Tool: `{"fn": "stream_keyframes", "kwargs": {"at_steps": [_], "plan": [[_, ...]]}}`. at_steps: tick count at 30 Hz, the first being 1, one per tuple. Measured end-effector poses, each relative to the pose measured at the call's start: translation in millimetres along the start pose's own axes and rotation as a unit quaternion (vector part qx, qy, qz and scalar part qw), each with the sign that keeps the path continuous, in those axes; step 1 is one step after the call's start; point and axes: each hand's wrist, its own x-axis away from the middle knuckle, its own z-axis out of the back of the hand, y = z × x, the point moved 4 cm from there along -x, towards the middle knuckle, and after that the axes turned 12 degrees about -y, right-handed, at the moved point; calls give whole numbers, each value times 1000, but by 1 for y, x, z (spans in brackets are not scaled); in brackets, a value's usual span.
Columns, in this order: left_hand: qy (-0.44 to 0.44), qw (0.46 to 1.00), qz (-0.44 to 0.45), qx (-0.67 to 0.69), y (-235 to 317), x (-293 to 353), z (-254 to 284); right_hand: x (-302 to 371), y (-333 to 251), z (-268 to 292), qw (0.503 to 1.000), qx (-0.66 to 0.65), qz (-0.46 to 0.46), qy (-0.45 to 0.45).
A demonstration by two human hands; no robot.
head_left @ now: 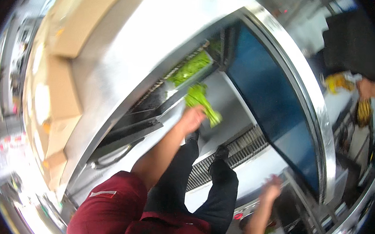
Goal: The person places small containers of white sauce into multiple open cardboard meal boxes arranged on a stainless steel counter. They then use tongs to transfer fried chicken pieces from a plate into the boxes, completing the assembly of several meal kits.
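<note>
left grip point(194, 118) holds ruffled green leaves point(195, 96) | slatted metal grate point(251, 143)

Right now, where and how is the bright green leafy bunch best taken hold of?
Probably around the middle of the leafy bunch, coming from the wearer's near left side, where the left hand holds it. The bunch looks narrower there, below its broad upper end, and it hangs aslant with the narrow tip pointing right; blur hides the finger placement.
</note>
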Motion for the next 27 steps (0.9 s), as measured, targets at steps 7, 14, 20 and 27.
{"fn": "stream_keyframes", "kwargs": {"at_steps": [7, 14, 20, 27], "plan": [[11, 988, -3, -157, -13, 233, -156, 221, -108, -257, 726, 431, 346, -409], [94, 911, -270, -298, 72, 367, -205, 373, -149, -289, 635, 379, 430, -518], [66, 946, -306, -79, 128, 439, -221, 454, -152, -321, 735, 185, 100, -645], [-33, 951, -301, -60, 220, 530, -168, 506, -143, -358, 568, 260, 13, -781]]}}
